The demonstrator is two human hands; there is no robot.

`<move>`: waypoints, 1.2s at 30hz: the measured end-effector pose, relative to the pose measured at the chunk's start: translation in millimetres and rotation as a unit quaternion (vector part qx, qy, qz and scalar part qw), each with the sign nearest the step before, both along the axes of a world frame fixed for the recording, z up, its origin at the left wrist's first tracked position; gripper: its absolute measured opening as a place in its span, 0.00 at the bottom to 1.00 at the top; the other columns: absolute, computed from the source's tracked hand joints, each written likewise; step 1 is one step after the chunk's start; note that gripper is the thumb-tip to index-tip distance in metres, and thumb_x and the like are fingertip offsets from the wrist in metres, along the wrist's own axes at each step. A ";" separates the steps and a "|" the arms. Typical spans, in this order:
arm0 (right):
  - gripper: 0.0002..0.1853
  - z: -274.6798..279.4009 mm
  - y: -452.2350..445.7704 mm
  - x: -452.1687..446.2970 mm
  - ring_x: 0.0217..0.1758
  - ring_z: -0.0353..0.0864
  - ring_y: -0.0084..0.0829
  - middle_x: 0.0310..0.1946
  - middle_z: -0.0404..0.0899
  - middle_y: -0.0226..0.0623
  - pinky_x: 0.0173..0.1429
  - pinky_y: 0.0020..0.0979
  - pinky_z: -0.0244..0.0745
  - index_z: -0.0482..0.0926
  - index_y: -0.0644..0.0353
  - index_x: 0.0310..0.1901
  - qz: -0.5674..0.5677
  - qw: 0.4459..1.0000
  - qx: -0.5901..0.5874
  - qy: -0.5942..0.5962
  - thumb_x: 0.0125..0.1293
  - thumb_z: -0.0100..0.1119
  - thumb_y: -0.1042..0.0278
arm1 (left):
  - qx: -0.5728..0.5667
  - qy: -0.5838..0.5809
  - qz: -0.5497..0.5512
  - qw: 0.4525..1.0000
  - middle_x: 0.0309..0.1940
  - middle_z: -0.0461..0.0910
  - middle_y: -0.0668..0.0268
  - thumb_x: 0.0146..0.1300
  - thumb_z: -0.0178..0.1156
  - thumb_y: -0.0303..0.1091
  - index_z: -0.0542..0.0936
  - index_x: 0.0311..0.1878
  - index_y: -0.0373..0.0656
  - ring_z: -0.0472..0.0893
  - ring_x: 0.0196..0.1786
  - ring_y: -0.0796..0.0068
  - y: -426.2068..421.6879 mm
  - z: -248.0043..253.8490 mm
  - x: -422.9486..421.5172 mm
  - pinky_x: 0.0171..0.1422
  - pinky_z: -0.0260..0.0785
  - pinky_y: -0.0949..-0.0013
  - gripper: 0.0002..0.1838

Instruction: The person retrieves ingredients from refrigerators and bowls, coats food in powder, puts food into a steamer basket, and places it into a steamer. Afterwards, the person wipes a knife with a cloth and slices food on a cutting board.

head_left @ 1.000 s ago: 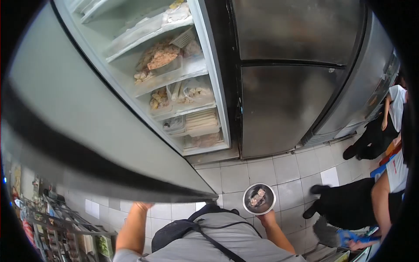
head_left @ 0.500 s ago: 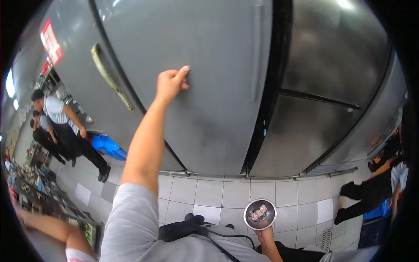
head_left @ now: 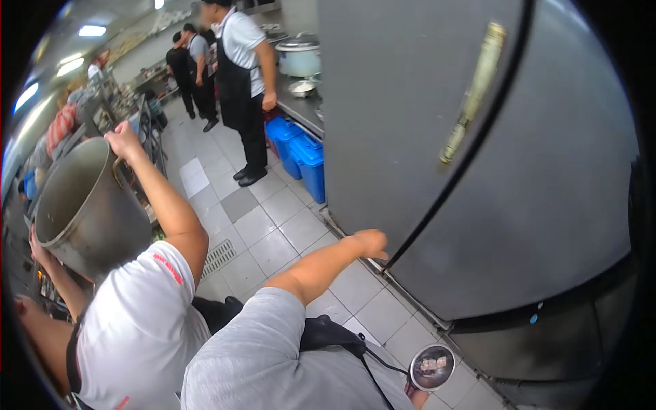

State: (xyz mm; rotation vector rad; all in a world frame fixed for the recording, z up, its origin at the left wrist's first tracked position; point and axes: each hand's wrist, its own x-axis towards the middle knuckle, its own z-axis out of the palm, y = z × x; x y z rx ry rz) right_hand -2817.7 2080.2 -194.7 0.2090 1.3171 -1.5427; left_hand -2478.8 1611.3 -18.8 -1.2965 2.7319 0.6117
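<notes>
My left hand [head_left: 371,244], its fingers loosely curled with nothing visible in them, is stretched forward at the lower edge of the grey refrigerator doors [head_left: 403,157] from this viewpoint. I cannot tell whether it touches the metal. At the lower right, my right hand [head_left: 415,395] holds a small metal bowl [head_left: 444,384] from below and the side. Inside the bowl lie a few pale pinkish chunks [head_left: 433,363] that look like meat. The bowl's rim hides most of my right fingers.
Close on my left, a person in a white shirt [head_left: 147,307] carries a large metal pot [head_left: 109,225]. Farther off, a person in a black apron [head_left: 239,89] stands near blue bins [head_left: 307,160] and a counter. The floor is tiled, with a drain grate [head_left: 217,258].
My view has swung left, bringing the person with the pot into full sight. My left hand has left the front of the refrigerator door and dropped. The bowl stays in my right hand.
</notes>
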 end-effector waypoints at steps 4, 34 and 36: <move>0.14 31.3 -85.6 88.7 0.34 0.88 0.32 0.40 0.87 0.39 0.35 0.26 0.87 0.81 0.62 0.55 -0.003 1.000 0.012 -0.006 0.77 0.52 0.64 | 0.063 -0.080 0.029 0.994 0.60 0.83 0.46 0.59 0.61 0.30 0.72 0.75 0.42 0.82 0.63 0.47 -29.5 -124.0 179.5 0.65 0.76 0.53 0.37; 0.14 38.8 -844.8 688.2 0.33 0.89 0.32 0.40 0.88 0.39 0.26 0.29 0.85 0.82 0.60 0.55 0.610 0.785 0.032 0.099 0.77 0.57 0.61 | 0.226 -0.015 0.730 0.645 0.58 0.85 0.48 0.63 0.68 0.48 0.81 0.65 0.40 0.84 0.60 0.47 150.5 -272.9 699.9 0.67 0.76 0.53 0.31; 0.14 37.6 -886.4 754.2 0.36 0.89 0.32 0.43 0.88 0.38 0.31 0.28 0.85 0.81 0.57 0.57 0.646 0.757 0.032 0.094 0.77 0.57 0.60 | 0.324 -0.069 0.633 0.700 0.59 0.83 0.44 0.65 0.60 0.58 0.86 0.56 0.37 0.80 0.65 0.44 208.2 -363.7 687.9 0.73 0.70 0.53 0.32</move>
